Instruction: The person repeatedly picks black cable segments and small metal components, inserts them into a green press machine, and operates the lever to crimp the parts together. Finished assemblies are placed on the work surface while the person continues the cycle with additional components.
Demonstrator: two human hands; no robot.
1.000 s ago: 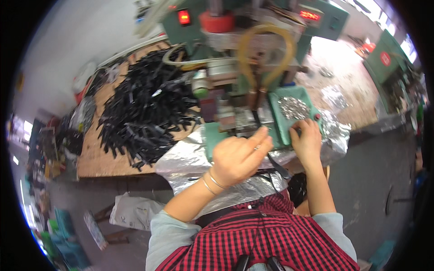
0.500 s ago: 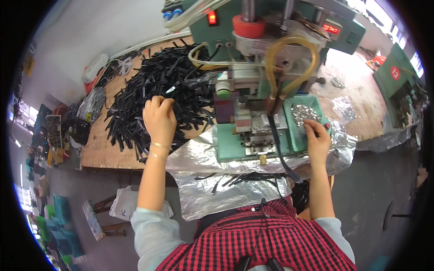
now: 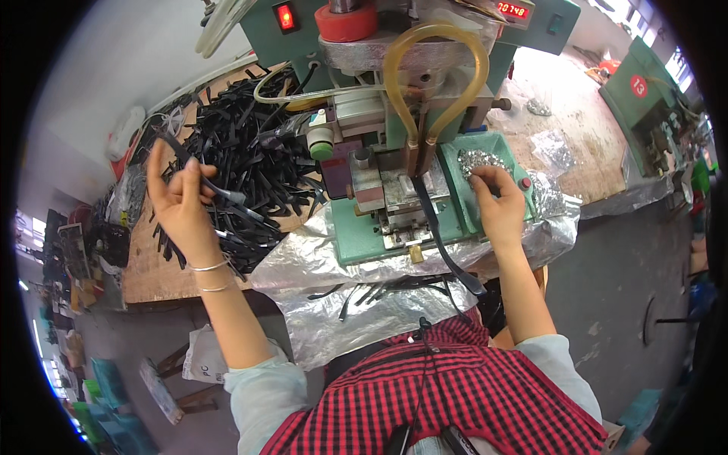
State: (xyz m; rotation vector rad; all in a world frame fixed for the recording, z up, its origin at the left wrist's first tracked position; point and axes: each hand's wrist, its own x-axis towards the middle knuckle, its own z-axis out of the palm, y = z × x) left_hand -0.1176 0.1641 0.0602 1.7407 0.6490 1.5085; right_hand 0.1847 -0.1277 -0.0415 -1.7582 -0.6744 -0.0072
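Observation:
My left hand (image 3: 182, 199) is raised over the left side of a heap of black eyeglass temples (image 3: 250, 163). Its thumb and fingers are closed on one black temple (image 3: 229, 195), which lies slantwise across them. My right hand (image 3: 500, 208) reaches over the green tray (image 3: 464, 203), fingertips pinched together at the small silvery metal parts (image 3: 476, 159); whether a part is between them is too small to see. Between my hands stands a green press (image 3: 356, 246). Another black temple (image 3: 440, 239) hangs from its fixture, its wider end toward me.
Yellowish hoses (image 3: 479, 57) loop down in front of the press head. Silvery sheeting (image 3: 303, 258) covers the table's front edge, with several loose temples (image 3: 379, 288) lying on its lower fold. Another green machine (image 3: 644, 95) stands at the far right. A wooden stool (image 3: 163, 390) is at lower left.
My left hand has moved left from the middle of the heap and turned, now showing a temple in its fingers. My right hand remains at the tray. The whole view has shifted.

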